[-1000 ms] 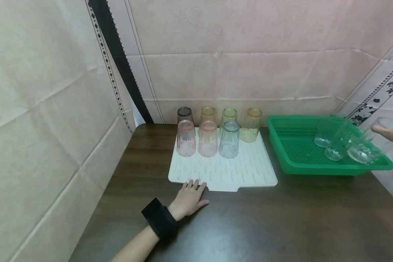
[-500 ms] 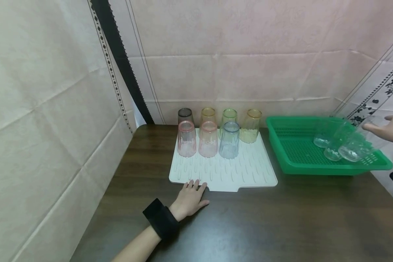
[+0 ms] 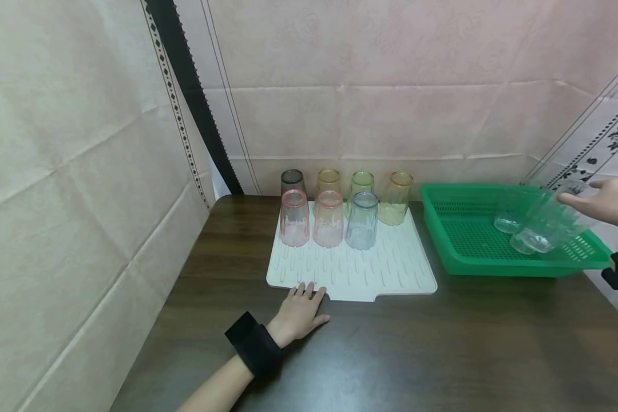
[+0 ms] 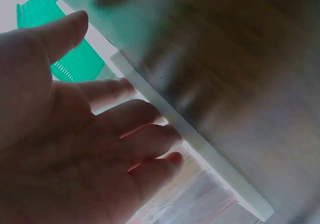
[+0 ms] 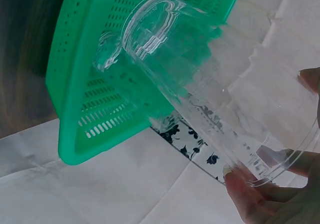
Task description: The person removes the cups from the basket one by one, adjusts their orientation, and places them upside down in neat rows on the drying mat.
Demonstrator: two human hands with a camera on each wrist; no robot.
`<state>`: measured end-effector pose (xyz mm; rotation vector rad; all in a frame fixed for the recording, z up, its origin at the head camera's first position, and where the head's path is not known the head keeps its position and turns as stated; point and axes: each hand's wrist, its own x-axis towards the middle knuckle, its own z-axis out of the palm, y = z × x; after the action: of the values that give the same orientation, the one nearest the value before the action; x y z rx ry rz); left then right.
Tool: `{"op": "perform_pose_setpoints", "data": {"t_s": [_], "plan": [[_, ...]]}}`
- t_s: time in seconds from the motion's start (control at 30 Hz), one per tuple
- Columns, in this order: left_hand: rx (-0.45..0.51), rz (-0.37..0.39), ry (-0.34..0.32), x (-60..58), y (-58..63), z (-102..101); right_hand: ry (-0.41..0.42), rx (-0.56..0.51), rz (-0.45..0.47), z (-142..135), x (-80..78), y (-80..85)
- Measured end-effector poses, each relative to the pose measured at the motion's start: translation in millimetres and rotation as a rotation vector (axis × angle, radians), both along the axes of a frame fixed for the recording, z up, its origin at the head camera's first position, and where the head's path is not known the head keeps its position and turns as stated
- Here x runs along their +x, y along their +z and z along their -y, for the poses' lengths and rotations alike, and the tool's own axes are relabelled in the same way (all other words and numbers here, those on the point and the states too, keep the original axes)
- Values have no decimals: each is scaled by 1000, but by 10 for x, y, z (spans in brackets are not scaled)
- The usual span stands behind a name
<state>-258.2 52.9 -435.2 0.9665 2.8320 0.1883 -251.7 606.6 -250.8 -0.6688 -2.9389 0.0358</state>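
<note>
My right hand (image 3: pixel 610 200) grips a clear drinking glass (image 5: pixel 200 84) near its open end, fingers and thumb on both sides of the rim. This glass slants, its thick base pointing down and left over the green basket (image 3: pixel 494 268). Other clear glasses (image 3: pixel 506 216) lie in the basket, partly hidden behind the held one. My left hand (image 3: pixel 296 313) rests palm down with fingers spread, fingertips at the near edge of the white ridged mat (image 3: pixel 340 283). In the left wrist view, the fingertips overlap the edge of that mat.
Tinted glasses stand on the mat: a back row with grey (image 3: pixel 292 180), amber (image 3: pixel 328 179), green (image 3: pixel 361 182) and yellow (image 3: pixel 394 200) ones, and pink (image 3: pixel 294 223), paler pink (image 3: pixel 328 223) and blue (image 3: pixel 362 226) in front. Cloth walls (image 3: pixel 391 114) border the dark wooden table (image 3: pixel 443 343).
My right hand has moved left and a little down with the clear glass, further over the basket. My left hand stays at the mat's edge.
</note>
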Motion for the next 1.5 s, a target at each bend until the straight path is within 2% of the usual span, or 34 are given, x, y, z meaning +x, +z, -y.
{"op": "perform_pose_setpoints", "data": {"t_s": [0.27,0.4,0.47,0.53,0.6,0.7,0.8,1.2,1.5], "plan": [[-3,-7,4,29,21,-8,53,-15,42,117,-28,52],[-6,-13,7,43,27,-16,108,-22,62,1,-142,-10],[-14,-11,10,47,23,-20,115,-27,40,-127,-249,-115],[-23,-3,17,39,12,-28,137,-37,30,-169,-307,-149],[-29,0,22,34,4,-35,160,-47,20,-84,-315,-113],[-35,-1,25,33,3,-41,200,-71,12,197,-236,54],[-36,0,24,39,14,-42,219,-100,-6,402,-188,147],[-56,-4,26,10,28,-38,262,-189,12,587,-254,257],[-52,-13,24,16,45,-34,255,-217,6,676,-302,223]]}}
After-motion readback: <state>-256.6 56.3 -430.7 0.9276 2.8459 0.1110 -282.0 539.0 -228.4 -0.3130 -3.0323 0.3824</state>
